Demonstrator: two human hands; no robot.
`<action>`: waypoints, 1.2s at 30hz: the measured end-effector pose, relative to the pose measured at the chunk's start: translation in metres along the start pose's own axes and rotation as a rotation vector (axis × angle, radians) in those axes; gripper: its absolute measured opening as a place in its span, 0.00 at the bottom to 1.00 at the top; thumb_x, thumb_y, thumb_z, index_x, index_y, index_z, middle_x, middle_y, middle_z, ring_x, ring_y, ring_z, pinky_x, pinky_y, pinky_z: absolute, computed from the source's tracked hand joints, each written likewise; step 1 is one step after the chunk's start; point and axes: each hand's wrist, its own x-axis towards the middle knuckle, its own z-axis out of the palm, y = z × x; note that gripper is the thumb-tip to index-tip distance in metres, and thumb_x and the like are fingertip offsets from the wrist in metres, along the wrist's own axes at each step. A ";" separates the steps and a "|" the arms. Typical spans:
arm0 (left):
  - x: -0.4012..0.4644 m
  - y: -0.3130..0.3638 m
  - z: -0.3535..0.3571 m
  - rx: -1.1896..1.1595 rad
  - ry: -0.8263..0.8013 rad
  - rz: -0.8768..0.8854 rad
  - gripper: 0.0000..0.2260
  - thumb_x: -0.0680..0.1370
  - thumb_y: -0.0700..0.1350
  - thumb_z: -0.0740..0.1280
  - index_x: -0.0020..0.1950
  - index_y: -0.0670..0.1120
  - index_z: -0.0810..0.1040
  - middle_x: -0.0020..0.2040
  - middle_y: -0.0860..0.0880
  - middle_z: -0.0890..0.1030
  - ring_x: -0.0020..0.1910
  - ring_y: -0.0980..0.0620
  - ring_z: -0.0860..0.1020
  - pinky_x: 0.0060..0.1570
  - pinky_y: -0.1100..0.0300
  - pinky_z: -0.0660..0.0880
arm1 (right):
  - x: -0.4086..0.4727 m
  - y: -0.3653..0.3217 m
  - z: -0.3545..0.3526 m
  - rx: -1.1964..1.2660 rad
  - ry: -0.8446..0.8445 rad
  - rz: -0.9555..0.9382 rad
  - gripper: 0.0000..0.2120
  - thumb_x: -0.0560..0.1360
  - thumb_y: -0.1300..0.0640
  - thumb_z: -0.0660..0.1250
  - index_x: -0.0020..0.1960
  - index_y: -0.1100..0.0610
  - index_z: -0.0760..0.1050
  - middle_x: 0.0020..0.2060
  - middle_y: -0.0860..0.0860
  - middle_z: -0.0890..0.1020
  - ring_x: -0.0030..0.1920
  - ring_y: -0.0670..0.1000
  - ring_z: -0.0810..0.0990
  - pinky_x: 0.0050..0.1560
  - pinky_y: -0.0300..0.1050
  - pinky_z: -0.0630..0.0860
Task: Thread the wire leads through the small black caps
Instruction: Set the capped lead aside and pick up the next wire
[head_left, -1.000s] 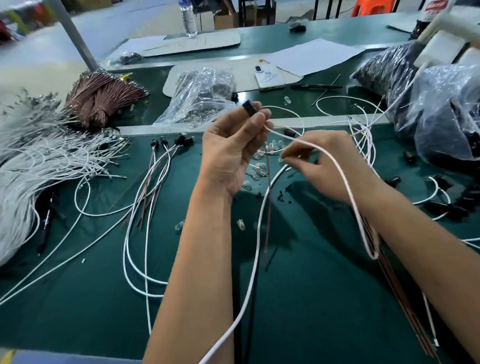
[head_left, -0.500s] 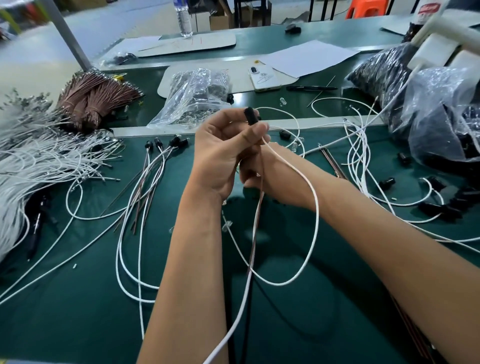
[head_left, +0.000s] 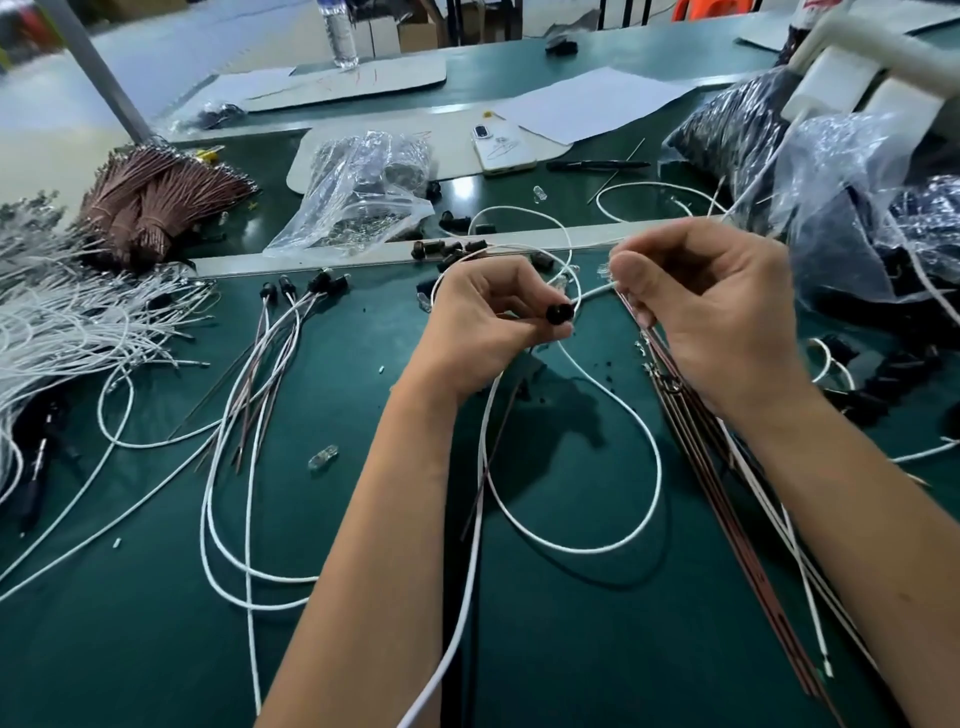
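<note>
My left hand (head_left: 483, 317) pinches a small black cap (head_left: 560, 313) between thumb and fingers above the green table. A white wire (head_left: 655, 457) runs through my fingers, loops over the table and trails toward me. My right hand (head_left: 711, 306) pinches the ends of a white lead and brown leads (head_left: 691, 431) just right of the cap; the tips are partly hidden by my fingers. Finished leads with black caps (head_left: 306, 286) lie to the left.
White wire bundle (head_left: 62, 322) and brown wire bundles (head_left: 150, 202) sit at far left. A clear bag of parts (head_left: 363, 192) lies behind; loose black caps (head_left: 447, 247) by the table seam. Black-filled bags (head_left: 857, 208) crowd the right. A phone (head_left: 501, 150) and pen lie farther back.
My left hand came down toward the table with the cap. My right hand moved out from behind the left hand to the right and now holds lead ends beside the cap.
</note>
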 end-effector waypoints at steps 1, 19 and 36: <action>0.000 0.000 0.000 0.004 0.006 0.004 0.14 0.67 0.27 0.77 0.37 0.45 0.80 0.43 0.34 0.84 0.43 0.41 0.81 0.54 0.39 0.79 | -0.001 0.000 0.000 0.003 -0.003 -0.014 0.06 0.76 0.57 0.77 0.50 0.59 0.84 0.37 0.61 0.84 0.32 0.65 0.76 0.34 0.56 0.76; 0.003 -0.001 0.002 -0.150 0.026 0.093 0.14 0.69 0.26 0.75 0.37 0.44 0.78 0.38 0.47 0.84 0.40 0.49 0.83 0.49 0.54 0.82 | -0.013 -0.015 0.003 -0.224 -0.070 -0.245 0.03 0.80 0.63 0.72 0.52 0.63 0.83 0.43 0.53 0.84 0.40 0.48 0.81 0.42 0.44 0.80; 0.004 -0.008 0.001 0.065 0.032 0.067 0.10 0.68 0.28 0.78 0.43 0.40 0.85 0.39 0.43 0.86 0.39 0.51 0.83 0.50 0.48 0.82 | -0.008 -0.002 0.004 -0.567 -0.194 -0.330 0.02 0.78 0.66 0.72 0.50 0.62 0.83 0.42 0.50 0.82 0.41 0.47 0.77 0.47 0.40 0.75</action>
